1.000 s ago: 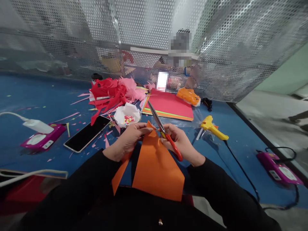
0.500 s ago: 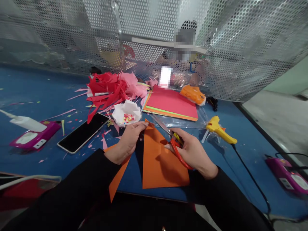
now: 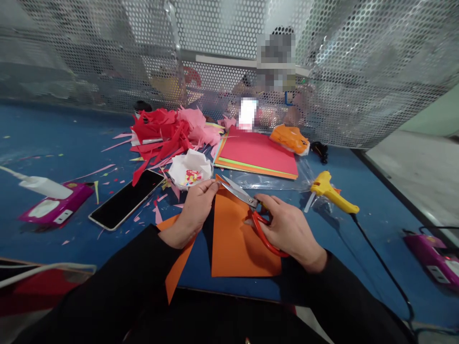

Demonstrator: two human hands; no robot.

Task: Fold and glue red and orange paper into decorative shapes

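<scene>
Scissors with red-and-yellow handles and silver blades held parted at the upper tip of an orange paper sheet

The orange paper sheet is held over the front part of the blue desk, between the person's two forearms. Its narrow upper tip is pinched by the bare left hand, so that grip is closed on paper. The scissors are held by the bare right hand, whose grip is wrapped around the handles; the slightly opened blades are pointed at the left fingertips. Whether paper is caught between the blades cannot be told. A narrow orange paper piece is partly covered by the left wrist and forearm.

Just beyond the left hand, small red, yellow and white bits are held in a bowl lined with white paper. To its left, a black-screened phone is laid among paper scraps. Behind the bowl, shredded red and pink paper is heaped. Coloured sheets topped by a red one are stacked beyond the scissors, and a yellow glue gun is placed to the right.
</scene>
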